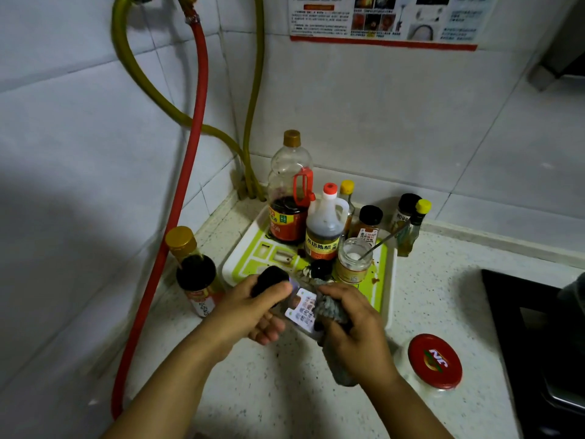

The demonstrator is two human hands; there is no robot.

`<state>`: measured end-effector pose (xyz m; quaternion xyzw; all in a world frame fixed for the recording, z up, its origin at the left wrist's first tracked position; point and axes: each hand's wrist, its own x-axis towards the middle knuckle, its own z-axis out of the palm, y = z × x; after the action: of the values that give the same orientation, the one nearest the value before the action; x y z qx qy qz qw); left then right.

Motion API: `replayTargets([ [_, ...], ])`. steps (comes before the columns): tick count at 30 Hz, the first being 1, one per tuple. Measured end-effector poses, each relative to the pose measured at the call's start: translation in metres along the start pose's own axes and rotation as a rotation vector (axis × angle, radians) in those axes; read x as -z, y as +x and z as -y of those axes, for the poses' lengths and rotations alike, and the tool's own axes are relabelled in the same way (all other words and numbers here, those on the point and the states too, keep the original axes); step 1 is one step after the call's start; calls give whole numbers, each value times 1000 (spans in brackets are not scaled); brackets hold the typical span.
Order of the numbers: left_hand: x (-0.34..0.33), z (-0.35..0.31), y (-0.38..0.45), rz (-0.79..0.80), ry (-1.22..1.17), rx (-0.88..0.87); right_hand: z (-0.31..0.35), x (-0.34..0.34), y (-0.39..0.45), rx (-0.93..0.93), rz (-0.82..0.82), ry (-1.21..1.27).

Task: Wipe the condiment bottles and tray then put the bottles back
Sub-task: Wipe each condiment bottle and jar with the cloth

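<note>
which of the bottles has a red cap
The vinegar bottle standing mid-tray, white-necked with dark liquid. The others in the tray wear gold, yellow or black caps.

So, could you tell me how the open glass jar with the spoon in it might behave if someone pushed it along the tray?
The open glass jar looks fragile, being glass. With no lid on, its white contents could spill if it tips. The spoon leans out over the rim, so it may shift or swing. The tray shows brown smears nearby, so the jar might slide unevenly.
</note>
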<state>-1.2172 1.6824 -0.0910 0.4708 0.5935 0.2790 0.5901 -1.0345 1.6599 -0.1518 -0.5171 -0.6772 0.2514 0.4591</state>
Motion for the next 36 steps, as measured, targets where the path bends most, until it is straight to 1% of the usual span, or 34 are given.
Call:
replayTargets([
  [2, 3, 1, -1, 37, 60, 2, 0, 3, 0, -51, -31, 56],
  [4, 2, 3, 1, -30, 124, -11, 0, 4, 0, -93, -40, 81],
  [6, -2, 5, 5, -109, 73, -42, 2, 4, 0, -104, -33, 105],
  [9, -10, 5, 6, -151, -74, -58, 6, 1, 3, -65, -14, 88],
  [12, -12, 5, 8, -182, -99, -88, 6, -2, 4, -21, 16, 17],
  [14, -15, 5, 8, -184, -108, -107, 11, -4, 4, 61, 17, -33],
  [17, -19, 6, 6, -198, -137, -119, 19, -9, 3, 160, 52, -44],
  [20, -22, 6, 4, -222, -209, -80, 17, -11, 2, 225, 90, -98],
  [23, -19, 6, 4, -265, -244, -49, 8, -6, 2, 252, 118, -139],
  [26, -11, 5, 5, -287, -239, -35, -1, 2, 1, 201, 92, -138],
  [30, -10, 3, 5, -277, -251, 46, -5, 5, 3, 132, 47, -210],
  [32, -12, 1, 3, -255, -256, 75, -2, 2, 4, 178, 15, -257],
  [36, -21, -1, 1, -240, -205, 84, 10, -11, 2, 346, -28, -311],
])
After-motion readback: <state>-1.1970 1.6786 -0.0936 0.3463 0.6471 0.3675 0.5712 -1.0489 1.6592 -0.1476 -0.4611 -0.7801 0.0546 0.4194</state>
